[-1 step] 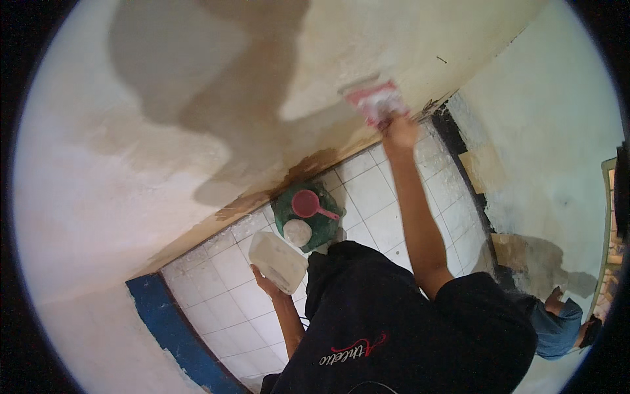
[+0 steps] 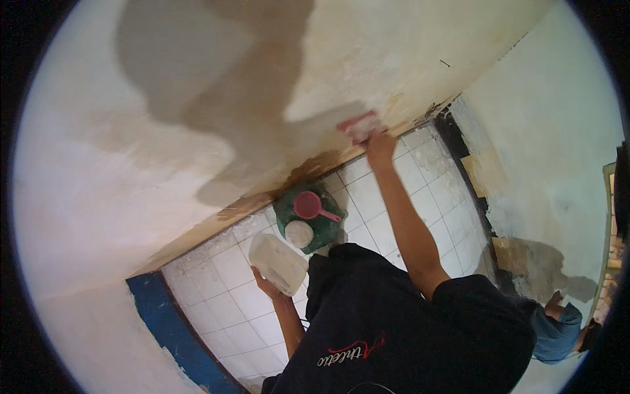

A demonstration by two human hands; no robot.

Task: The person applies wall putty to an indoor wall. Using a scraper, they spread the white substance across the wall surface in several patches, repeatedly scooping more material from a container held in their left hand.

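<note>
My right hand [image 2: 382,146] grips a red-and-white flat scraper [image 2: 354,127] against or just over the stained cream wall [image 2: 420,52], above the floor edge. My left hand [image 2: 266,282] holds a pale translucent rectangular container [image 2: 279,262] low beside my dark-clothed body. Past the container, a green sack or sheet [image 2: 325,233] lies on the tiles, with a pink long-handled dipper [image 2: 307,205] and a pale round object [image 2: 299,234] on it.
The white tiled floor [image 2: 216,308] runs between the walls. A side wall with a blue-painted band [image 2: 157,308] is on the left; the right wall [image 2: 531,151] has a dark, patchy lower strip. Another person [image 2: 556,328] in blue is at the lower right, near an opening.
My right hand and the scraper have moved down and slightly left along the wall. My left hand and the container look almost unchanged.
</note>
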